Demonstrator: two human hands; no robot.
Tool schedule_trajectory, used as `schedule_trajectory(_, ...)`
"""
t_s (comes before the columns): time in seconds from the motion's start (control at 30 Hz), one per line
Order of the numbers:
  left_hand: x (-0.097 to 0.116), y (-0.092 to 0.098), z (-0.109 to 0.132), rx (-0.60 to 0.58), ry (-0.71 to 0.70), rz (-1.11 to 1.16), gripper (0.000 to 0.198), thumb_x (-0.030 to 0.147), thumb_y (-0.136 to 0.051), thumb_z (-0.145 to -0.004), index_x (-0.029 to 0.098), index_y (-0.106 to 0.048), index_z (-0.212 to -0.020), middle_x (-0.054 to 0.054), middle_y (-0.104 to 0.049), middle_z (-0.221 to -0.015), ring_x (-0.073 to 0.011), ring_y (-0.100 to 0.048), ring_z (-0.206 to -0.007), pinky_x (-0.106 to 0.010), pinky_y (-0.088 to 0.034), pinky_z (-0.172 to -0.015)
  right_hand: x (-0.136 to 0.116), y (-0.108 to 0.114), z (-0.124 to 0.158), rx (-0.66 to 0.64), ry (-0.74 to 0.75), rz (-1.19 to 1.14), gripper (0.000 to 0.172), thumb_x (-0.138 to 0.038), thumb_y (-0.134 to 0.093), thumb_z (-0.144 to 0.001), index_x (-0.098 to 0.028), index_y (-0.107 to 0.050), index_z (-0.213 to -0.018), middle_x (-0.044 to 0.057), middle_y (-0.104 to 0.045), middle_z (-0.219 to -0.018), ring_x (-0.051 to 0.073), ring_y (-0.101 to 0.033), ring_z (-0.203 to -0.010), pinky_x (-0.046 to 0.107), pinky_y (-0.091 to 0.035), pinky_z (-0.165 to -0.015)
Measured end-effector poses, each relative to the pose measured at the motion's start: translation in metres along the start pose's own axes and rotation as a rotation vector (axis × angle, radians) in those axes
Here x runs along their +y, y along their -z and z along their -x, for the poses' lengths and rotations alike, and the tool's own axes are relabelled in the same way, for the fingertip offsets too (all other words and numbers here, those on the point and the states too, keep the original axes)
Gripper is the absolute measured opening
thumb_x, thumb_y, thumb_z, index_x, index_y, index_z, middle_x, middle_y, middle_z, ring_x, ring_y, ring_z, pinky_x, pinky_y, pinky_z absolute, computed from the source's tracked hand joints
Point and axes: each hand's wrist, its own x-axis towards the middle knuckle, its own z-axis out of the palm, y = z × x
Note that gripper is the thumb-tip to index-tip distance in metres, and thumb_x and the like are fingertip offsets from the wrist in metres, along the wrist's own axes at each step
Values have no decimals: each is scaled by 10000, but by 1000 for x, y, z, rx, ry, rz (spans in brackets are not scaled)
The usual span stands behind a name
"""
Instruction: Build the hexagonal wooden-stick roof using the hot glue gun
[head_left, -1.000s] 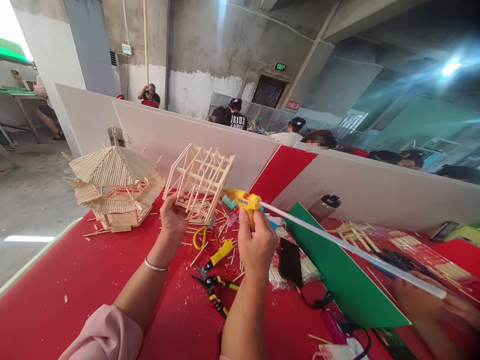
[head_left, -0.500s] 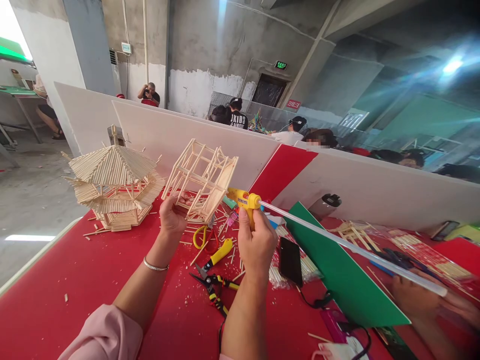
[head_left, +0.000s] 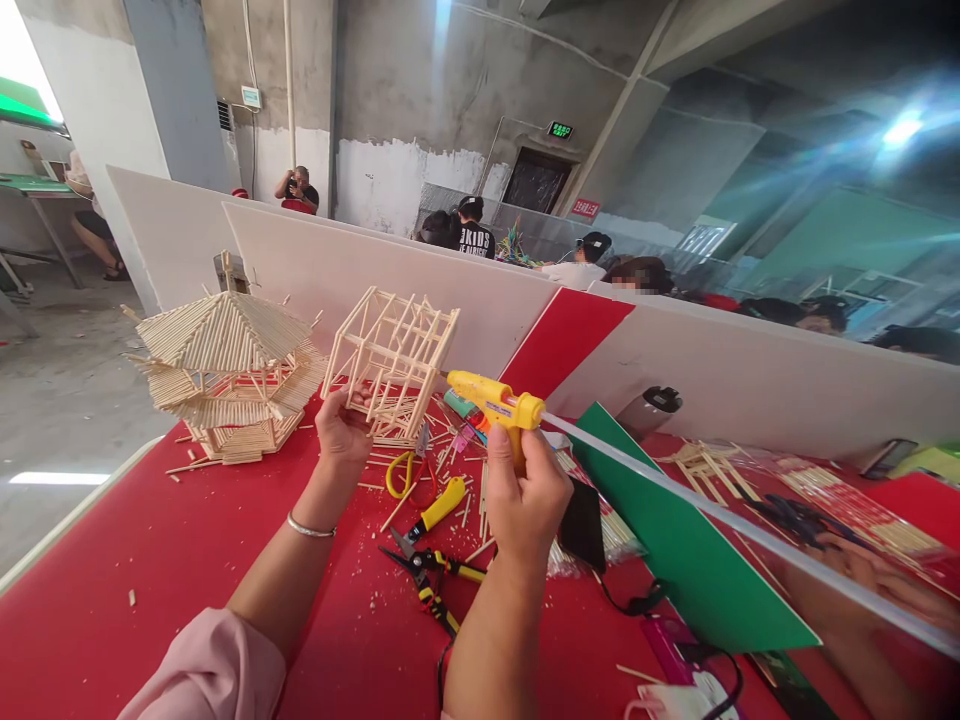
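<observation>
A small house frame of wooden sticks (head_left: 394, 350) is held up by my left hand (head_left: 346, 425), whose fingers close round its lower left corner. My right hand (head_left: 525, 490) grips a yellow hot glue gun (head_left: 491, 395) by its handle. The gun's nozzle points left, close to the frame's right edge; whether it touches I cannot tell. A long translucent glue stick (head_left: 675, 480) runs out of the gun's back to the right. Below lie yellow-and-red scissors (head_left: 400, 474), a yellow-handled knife (head_left: 444, 503) and black-and-yellow cutters (head_left: 427, 575).
A six-sided stick pavilion (head_left: 229, 370) stands at the left on the red table (head_left: 172, 590). Loose sticks and scraps lie mid-table. To the right are a phone (head_left: 582, 525), a green board (head_left: 697, 550) and another person's hands (head_left: 862, 590). White partitions (head_left: 360, 260) stand behind.
The glue gun has moved right and away from the house frame, its glue stick reaching farther right. My left hand has turned the frame, so its right side shows at a different angle.
</observation>
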Motion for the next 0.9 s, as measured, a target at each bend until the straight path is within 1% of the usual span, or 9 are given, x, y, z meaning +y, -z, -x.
schedule_trajectory(0.07,-1,0,0,30,65,14,89,192,-629,-616,161,-549,-589,4,-605,-588,-101,-548,-443,-201,-405,-409,6,-5,0,63,-30,-20,365,-494,-434,-1028,-290,-726,-1109,97,-702,-724,211,-660,-634,379,-487,-580)
schedule_trajectory(0.17,-6,0,2,-8,154,19,95,200,-649,-610,156,-565,-621,15,-582,-578,-104,-544,-435,-212,-423,-405,16,-16,-2,179,-66,-40,392,-491,-390,-1044,-288,-719,-1109,97,-689,-690,208,-640,-584,370,-456,-540)
schedule_trajectory(0.3,-13,2,5,-25,172,-16,117,199,-656,-586,156,-548,-586,-12,-617,-607,-118,-569,-457,-232,-466,-428,25,-23,-1,234,-57,-28,438,-494,-341,-1059,-274,-705,-1164,99,-697,-706,207,-637,-576,370,-456,-536)
schedule_trajectory(0.47,-12,-2,8,-72,117,-67,122,202,-645,-589,161,-545,-533,-17,-610,-590,-108,-546,-434,-217,-449,-413,35,-20,3,211,-41,-34,572,-514,-214,-1073,-241,-699,-1202,112,-714,-754,201,-652,-613,381,-486,-574)
schedule_trajectory(0.57,-7,-7,14,-150,46,-124,154,192,-644,-592,159,-541,-481,-25,-601,-563,-109,-544,-428,-211,-449,-414,40,-20,2,196,-40,-44,526,-482,-249,-1075,-219,-665,-1261,125,-732,-825,191,-649,-611,374,-489,-569)
schedule_trajectory(0.67,-1,-11,19,-237,-62,-181,176,179,-654,-603,163,-559,-454,-33,-592,-542,-123,-558,-438,-216,-465,-425,41,-21,0,150,-20,11,469,-448,-318,-1068,-197,-624,-1320,140,-743,-906,184,-654,-620,355,-485,-548)
schedule_trajectory(0.73,2,-11,23,-283,-106,-195,187,159,-661,-608,165,-565,-448,-36,-579,-535,-135,-567,-444,-226,-475,-433,41,-21,-1,114,-83,0,485,-454,-332,-1062,-167,-622,-1324,140,-741,-894,181,-656,-618,348,-482,-541)
schedule_trajectory(0.83,6,-12,27,-345,-161,-227,202,137,-663,-623,165,-574,-444,-44,-566,-529,-145,-564,-442,-244,-481,-438,41,-23,-4,98,-301,-156,525,-484,-353,-1047,-111,-647,-1271,130,-723,-809,177,-641,-590,344,-474,-530)
schedule_trajectory(0.9,8,-12,31,-421,-241,-285,199,157,-673,-643,159,-614,-452,-54,-568,-520,-153,-567,-453,-253,-485,-445,41,-25,-6,108,-400,-239,522,-500,-388,-1030,-97,-664,-1213,122,-709,-764,175,-630,-574,337,-469,-512)
